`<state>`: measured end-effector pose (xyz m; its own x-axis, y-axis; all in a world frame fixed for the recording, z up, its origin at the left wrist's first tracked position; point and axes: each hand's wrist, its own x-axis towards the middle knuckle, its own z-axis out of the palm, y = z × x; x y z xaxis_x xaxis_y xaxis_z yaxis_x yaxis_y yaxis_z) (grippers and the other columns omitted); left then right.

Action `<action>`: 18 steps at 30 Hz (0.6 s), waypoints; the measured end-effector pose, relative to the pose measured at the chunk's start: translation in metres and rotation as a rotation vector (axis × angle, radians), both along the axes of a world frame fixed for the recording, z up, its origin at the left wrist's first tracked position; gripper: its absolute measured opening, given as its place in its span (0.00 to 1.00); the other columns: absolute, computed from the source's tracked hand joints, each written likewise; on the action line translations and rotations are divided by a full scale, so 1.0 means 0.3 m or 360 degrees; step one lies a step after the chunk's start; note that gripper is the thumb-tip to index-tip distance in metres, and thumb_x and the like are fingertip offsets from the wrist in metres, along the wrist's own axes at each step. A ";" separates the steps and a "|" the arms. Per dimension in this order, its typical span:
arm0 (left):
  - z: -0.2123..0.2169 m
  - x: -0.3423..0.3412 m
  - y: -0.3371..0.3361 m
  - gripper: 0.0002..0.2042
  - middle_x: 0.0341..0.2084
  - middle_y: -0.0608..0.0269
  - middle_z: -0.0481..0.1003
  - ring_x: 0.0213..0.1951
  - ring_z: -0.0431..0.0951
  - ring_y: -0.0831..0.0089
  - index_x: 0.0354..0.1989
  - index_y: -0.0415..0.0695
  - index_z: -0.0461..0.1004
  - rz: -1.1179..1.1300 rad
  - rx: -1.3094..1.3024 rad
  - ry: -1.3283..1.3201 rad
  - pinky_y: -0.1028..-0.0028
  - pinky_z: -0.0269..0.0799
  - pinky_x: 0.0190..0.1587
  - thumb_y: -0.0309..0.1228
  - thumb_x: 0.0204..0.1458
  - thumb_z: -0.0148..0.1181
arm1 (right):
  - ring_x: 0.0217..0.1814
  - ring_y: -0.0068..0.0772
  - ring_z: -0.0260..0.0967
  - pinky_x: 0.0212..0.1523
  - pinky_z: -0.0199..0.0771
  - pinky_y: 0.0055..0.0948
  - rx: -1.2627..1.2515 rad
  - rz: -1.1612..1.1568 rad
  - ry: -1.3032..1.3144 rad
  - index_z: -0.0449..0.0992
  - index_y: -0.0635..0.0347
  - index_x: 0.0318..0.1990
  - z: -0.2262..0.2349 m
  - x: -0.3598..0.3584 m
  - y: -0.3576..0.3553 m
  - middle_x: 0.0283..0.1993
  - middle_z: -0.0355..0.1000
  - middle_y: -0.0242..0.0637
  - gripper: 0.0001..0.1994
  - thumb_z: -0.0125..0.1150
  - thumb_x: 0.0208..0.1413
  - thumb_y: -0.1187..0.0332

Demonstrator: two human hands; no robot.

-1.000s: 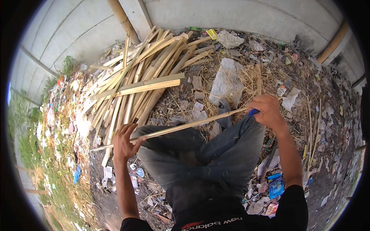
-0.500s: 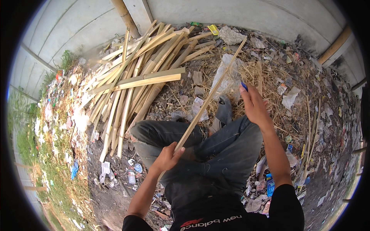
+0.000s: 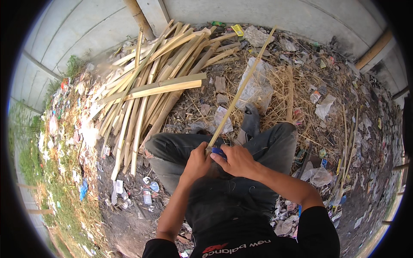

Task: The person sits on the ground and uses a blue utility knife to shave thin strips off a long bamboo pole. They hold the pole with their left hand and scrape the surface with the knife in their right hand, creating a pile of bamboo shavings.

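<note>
My left hand (image 3: 198, 162) is closed around the near end of a long, thin bamboo strip (image 3: 242, 89). The strip slants up and away to the right, its far end near the wall. Right beside it, my right hand (image 3: 236, 160) grips a tool with a blue handle (image 3: 218, 152), held against the strip by my left fingers. The tool's working edge is hidden. Both hands are above my lap, over my dark jeans (image 3: 258, 172).
A large heap of split bamboo strips (image 3: 163, 73) lies ahead to the left. Beyond it rises a grey panel wall (image 3: 266, 15) with a bamboo pole (image 3: 140, 19). Clear plastic sheeting (image 3: 257, 88), straw (image 3: 279, 92) and scattered litter cover the ground.
My right hand has come down and left with the blue-handled tool to meet the strip. My left hand has moved up and right, and the strip's far end now reaches farther out.
</note>
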<state>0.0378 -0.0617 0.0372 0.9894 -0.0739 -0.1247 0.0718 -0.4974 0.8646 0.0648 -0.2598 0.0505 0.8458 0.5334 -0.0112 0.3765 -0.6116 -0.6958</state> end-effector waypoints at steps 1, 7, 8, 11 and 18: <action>0.014 0.004 -0.005 0.12 0.31 0.33 0.79 0.40 0.82 0.34 0.47 0.30 0.74 0.0005 0.0020 0.0037 0.51 0.76 0.40 0.25 0.59 0.61 | 0.28 0.66 0.76 0.31 0.75 0.57 -0.0013 0.0007 0.0018 0.77 0.68 0.35 -0.014 -0.004 0.003 0.22 0.74 0.57 0.34 0.47 0.72 0.38; -0.026 -0.025 -0.021 0.17 0.33 0.29 0.80 0.42 0.82 0.34 0.52 0.25 0.73 0.0053 0.0196 -0.0125 0.50 0.78 0.42 0.23 0.56 0.61 | 0.26 0.67 0.76 0.30 0.76 0.57 -0.0002 0.0134 0.0027 0.77 0.67 0.32 -0.079 0.008 0.013 0.20 0.74 0.57 0.34 0.49 0.72 0.40; -0.034 -0.030 -0.019 0.17 0.33 0.29 0.80 0.41 0.82 0.34 0.52 0.25 0.73 0.0059 0.0185 -0.0115 0.50 0.78 0.42 0.23 0.56 0.62 | 0.26 0.67 0.76 0.30 0.76 0.57 -0.0006 0.0156 0.0011 0.77 0.66 0.31 -0.087 0.011 0.012 0.20 0.74 0.56 0.33 0.49 0.72 0.40; -0.057 -0.037 -0.016 0.16 0.30 0.29 0.80 0.39 0.82 0.33 0.50 0.26 0.74 0.0085 0.0181 -0.0116 0.48 0.77 0.41 0.22 0.56 0.62 | 0.24 0.66 0.75 0.28 0.75 0.59 -0.0119 0.0165 -0.0151 0.77 0.65 0.31 -0.110 0.032 0.008 0.19 0.74 0.56 0.33 0.50 0.72 0.40; -0.058 -0.045 0.002 0.09 0.27 0.32 0.79 0.36 0.80 0.31 0.44 0.30 0.74 0.0154 0.0331 -0.0118 0.44 0.75 0.38 0.22 0.59 0.60 | 0.27 0.66 0.77 0.30 0.76 0.58 -0.0276 0.0046 -0.0242 0.77 0.63 0.29 -0.094 0.134 -0.001 0.22 0.76 0.56 0.34 0.49 0.71 0.38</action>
<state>0.0243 -0.0610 0.0198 0.9977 0.0415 -0.0543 0.0682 -0.6593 0.7488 0.1050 -0.2601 0.0222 0.8291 0.5586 0.0217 0.4882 -0.7047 -0.5149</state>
